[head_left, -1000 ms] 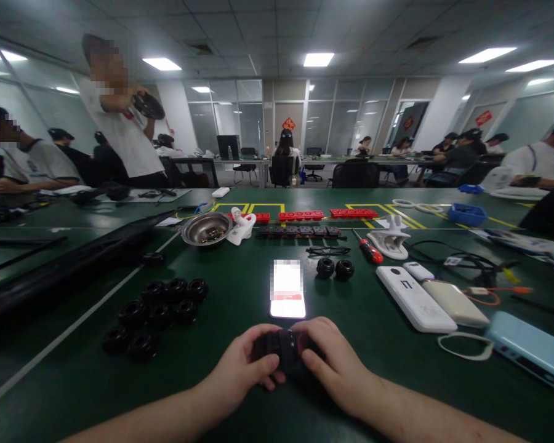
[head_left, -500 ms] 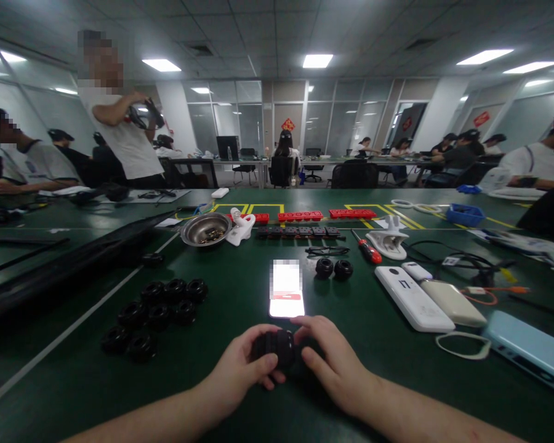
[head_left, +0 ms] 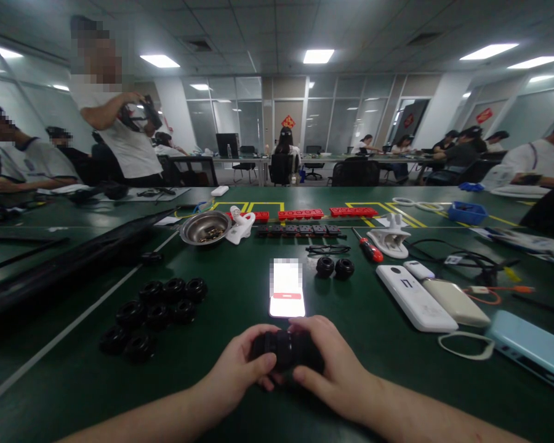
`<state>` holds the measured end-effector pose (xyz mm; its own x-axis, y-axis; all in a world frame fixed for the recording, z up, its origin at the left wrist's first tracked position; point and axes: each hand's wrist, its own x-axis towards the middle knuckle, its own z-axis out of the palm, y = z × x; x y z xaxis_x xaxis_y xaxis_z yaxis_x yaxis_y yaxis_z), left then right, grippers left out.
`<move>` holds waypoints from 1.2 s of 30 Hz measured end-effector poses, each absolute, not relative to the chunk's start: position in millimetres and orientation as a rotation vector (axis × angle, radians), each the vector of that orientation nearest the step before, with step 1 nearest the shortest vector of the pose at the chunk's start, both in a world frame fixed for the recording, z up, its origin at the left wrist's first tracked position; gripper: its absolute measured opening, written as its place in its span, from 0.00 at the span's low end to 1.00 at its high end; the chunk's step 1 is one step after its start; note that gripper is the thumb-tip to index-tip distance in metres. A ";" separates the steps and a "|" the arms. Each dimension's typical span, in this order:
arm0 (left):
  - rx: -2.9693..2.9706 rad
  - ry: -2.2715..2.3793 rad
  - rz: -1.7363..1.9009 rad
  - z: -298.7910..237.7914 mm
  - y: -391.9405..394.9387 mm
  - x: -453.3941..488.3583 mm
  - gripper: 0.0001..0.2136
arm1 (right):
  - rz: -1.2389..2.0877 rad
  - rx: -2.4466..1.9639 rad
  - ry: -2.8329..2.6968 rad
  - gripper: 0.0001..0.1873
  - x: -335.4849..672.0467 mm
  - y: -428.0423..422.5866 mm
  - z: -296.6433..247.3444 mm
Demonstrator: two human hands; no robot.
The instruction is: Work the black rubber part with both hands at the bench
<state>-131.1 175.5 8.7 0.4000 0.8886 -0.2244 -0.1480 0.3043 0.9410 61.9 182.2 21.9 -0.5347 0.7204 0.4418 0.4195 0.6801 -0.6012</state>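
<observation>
My left hand [head_left: 240, 363] is closed around a black, ridged, rounded part [head_left: 284, 347], with its thumb along the near side. My right hand [head_left: 337, 363] curls over the right end of the same dark shape; whether this is one piece or two pressed together I cannot tell. Just beyond my fingers lies a lit phone [head_left: 287, 301]. Several glossy black ring-like parts [head_left: 157, 314] sit in a group on the left. Two similar black rounded parts [head_left: 335, 267] stand side by side past the phone, to the right.
A metal bowl [head_left: 205, 229] holding small brass-coloured pieces stands by a white bracket [head_left: 240, 226]. Behind are red trays [head_left: 300, 214] and a row of black blocks [head_left: 300, 232]. A red screwdriver [head_left: 370, 249], white power bank [head_left: 415, 298] and light-blue box [head_left: 530, 351] lie rightward. Co-workers sit beyond.
My right hand has moved slightly left and closed over the right end of the black part. My left hand keeps its hold in nearly the same place.
</observation>
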 end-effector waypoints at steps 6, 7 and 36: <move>1.079 0.889 0.822 9.8 173.5 -131.1 0.24 | 0.556 -1.007 -2.240 0.12 60.6 182.2 20.0; 1.079 0.888 0.817 10.2 173.6 -131.0 0.24 | 0.520 -0.981 -2.241 0.13 60.5 181.6 21.0; 1.015 0.875 0.816 9.2 175.2 -132.0 0.28 | 0.173 -0.649 -2.277 0.16 59.6 179.6 21.0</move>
